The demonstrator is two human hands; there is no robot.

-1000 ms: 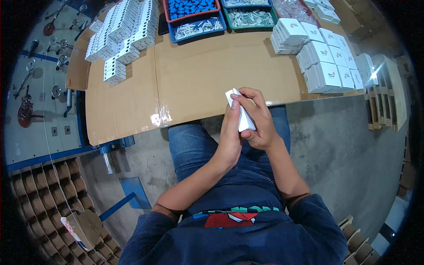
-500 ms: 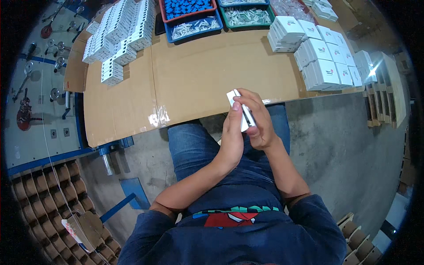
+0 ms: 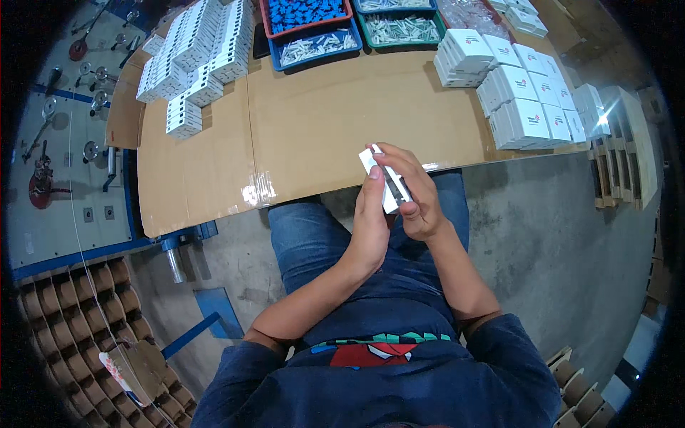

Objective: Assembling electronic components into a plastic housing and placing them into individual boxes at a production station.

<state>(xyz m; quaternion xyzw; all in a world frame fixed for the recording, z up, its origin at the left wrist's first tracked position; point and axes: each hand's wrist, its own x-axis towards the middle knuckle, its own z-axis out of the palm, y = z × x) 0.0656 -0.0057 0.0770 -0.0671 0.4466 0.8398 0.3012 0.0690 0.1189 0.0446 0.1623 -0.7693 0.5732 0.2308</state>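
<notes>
Above my lap, just off the table's near edge, both hands hold a small white plastic casing (image 3: 389,202). My left hand (image 3: 369,232) presses its left side, with the thumb lying along it. From the right, my right hand (image 3: 421,201) curls around the casing, fingers over the far end and thumb near the close end. A dark gap shows between its white sides; my fingers hide much of the rest.
Cardboard (image 3: 314,128) covers the table. Stacked white parts with dark holes (image 3: 187,118) stand at left, stacked white casings (image 3: 528,121) at right. Along the back sit a red tray (image 3: 349,16) of blue pieces, a blue tray (image 3: 357,44) and a green tray (image 3: 399,47) of small pale pieces.
The casing has turned slightly between my hands and now shows a wider dark gap. Both hands keep their hold, shifted a little to the left.
</notes>
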